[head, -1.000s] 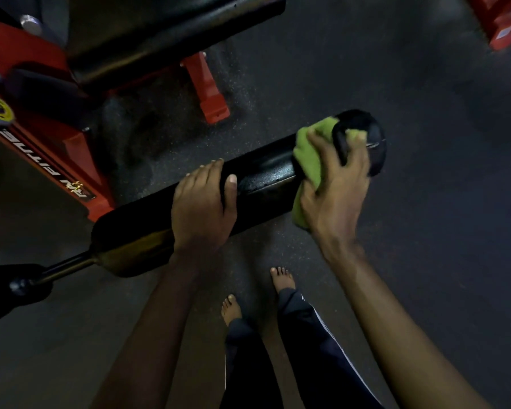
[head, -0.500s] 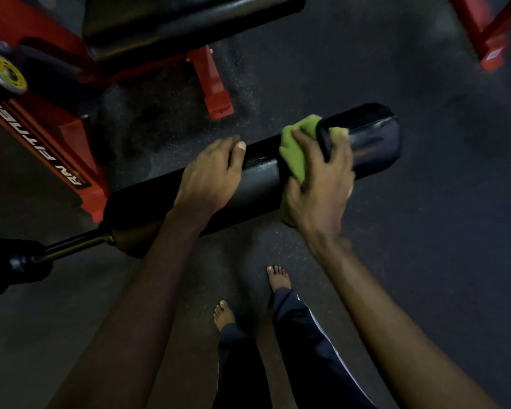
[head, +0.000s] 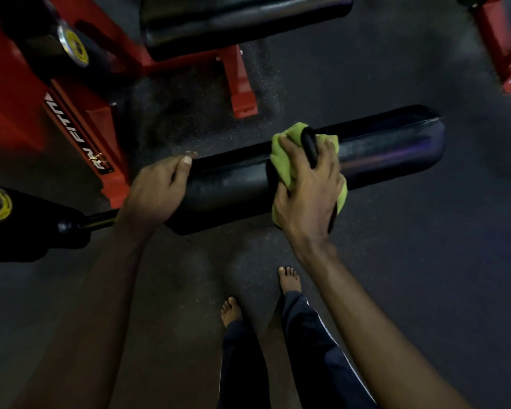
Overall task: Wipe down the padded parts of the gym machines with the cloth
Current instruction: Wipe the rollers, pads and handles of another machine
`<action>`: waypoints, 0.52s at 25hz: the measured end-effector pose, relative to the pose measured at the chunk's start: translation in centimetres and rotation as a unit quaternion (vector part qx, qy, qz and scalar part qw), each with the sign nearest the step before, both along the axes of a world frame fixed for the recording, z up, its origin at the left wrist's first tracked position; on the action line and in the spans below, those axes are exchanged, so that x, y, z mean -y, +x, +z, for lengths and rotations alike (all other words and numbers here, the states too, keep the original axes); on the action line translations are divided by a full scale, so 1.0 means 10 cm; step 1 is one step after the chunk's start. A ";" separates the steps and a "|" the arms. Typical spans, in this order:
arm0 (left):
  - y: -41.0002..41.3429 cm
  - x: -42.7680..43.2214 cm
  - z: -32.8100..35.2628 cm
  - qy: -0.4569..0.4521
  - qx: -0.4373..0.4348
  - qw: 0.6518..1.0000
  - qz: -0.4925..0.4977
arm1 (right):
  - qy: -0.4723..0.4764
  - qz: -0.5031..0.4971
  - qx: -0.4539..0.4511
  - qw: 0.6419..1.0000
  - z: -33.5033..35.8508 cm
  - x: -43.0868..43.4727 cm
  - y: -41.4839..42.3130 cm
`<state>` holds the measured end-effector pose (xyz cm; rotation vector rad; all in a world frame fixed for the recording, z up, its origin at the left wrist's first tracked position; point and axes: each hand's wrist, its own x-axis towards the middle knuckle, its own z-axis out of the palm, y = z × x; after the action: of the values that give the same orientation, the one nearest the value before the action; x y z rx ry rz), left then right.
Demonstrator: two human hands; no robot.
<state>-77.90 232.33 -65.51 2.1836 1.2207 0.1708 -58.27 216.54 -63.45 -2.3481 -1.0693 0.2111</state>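
Note:
A long black padded roller (head: 381, 152) lies across the middle of the view on a metal rod. My right hand (head: 307, 190) presses a green cloth (head: 283, 160) around the roller near its middle; a black band sits across the fingers. My left hand (head: 157, 193) grips the roller's left end, thumb on top. The roller's right end is bare and shiny.
A red machine frame (head: 80, 128) with white lettering stands at the left, with a red foot (head: 242, 93) behind the roller. Another black pad (head: 233, 22) sits at the top. More red frame (head: 508, 54) is at top right. My bare feet (head: 289, 280) stand on dark rubber floor.
My right hand and the cloth have slid left along the roller, away from its right end. My left hand has shifted left to the roller's left end.

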 end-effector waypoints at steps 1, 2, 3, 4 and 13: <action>-0.08 -0.07 -0.02 -0.038 0.012 0.999 0.017 | -0.002 0.026 0.000 1.000 0.00 -0.04 -0.14; -0.16 -0.12 -0.04 -0.080 0.024 0.996 0.030 | -0.003 0.056 -0.001 0.998 0.00 -0.05 -0.26; -0.23 -0.14 -0.08 -0.112 0.036 0.992 0.036 | -0.002 0.091 -0.002 0.996 -0.02 -0.06 -0.38; -0.26 -0.14 -0.12 -0.131 0.049 0.989 0.040 | -0.003 0.133 0.001 0.991 -0.05 -0.05 -0.49; -0.25 -0.12 -0.24 -0.173 0.133 0.972 0.089 | 0.007 0.139 0.028 0.990 -0.08 -0.23 -0.88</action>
<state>-80.37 233.49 -67.90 1.6929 1.1916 0.2923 -67.08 218.81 -64.23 -2.1975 -1.4201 0.2414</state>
